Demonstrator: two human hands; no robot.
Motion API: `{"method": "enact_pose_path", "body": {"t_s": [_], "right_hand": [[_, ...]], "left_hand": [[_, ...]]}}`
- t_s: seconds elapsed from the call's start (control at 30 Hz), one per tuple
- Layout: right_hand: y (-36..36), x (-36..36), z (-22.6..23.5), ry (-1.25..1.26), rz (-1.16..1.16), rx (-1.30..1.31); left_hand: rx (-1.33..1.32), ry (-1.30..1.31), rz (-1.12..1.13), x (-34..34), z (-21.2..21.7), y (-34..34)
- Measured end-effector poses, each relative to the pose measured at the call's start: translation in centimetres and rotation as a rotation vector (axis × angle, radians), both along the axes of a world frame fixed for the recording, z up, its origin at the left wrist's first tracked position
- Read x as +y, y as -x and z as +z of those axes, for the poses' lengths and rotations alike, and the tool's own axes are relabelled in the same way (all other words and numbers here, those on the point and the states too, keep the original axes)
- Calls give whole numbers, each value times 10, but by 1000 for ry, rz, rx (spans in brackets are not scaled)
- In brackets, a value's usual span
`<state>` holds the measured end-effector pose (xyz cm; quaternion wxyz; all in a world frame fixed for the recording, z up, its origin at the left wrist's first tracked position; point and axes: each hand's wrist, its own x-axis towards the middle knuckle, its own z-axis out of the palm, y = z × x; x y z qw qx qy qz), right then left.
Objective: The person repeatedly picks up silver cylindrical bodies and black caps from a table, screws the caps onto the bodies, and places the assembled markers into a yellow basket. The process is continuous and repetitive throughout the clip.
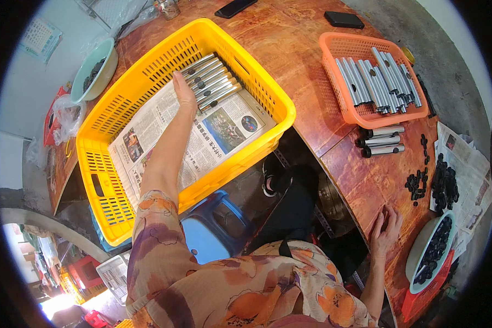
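My left hand (185, 94) reaches into a yellow plastic basket (99, 183) lined with newspaper (164, 131). It is held edge-on and flat beside the left ends of a row of silver metal tubes (209, 82) with dark oval spots; its fingers are partly hidden, and no object shows in its grip. My right hand (387, 225) rests on the wooden table (341, 175) near its front edge, fingers apart and slightly bent, holding nothing. Nearest to it is a cluster of small black parts (417, 186). Three silver tubes with black ends (382, 140) lie farther away.
An orange basket (344, 109) of silver tubes stands at the far right. A pale green bowl (419, 246) of black pieces sits on the right, near a black pile (445, 183). Another green bowl (108, 68) stands far left. A blue stool (205, 235) is below the table.
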<state>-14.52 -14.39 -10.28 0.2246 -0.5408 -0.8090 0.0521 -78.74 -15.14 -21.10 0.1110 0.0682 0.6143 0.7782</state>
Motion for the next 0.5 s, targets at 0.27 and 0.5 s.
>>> {"method": "enact_pose_path", "body": {"t_s": [0.27,0.5], "right_hand": [[-2,-5,-4,3,-26,59],[-2,18,5,89,7,235]], "left_hand": [[-26,13,-6,-12,15,-34],[-72,-146,-107,-4,-11,-9]]}}
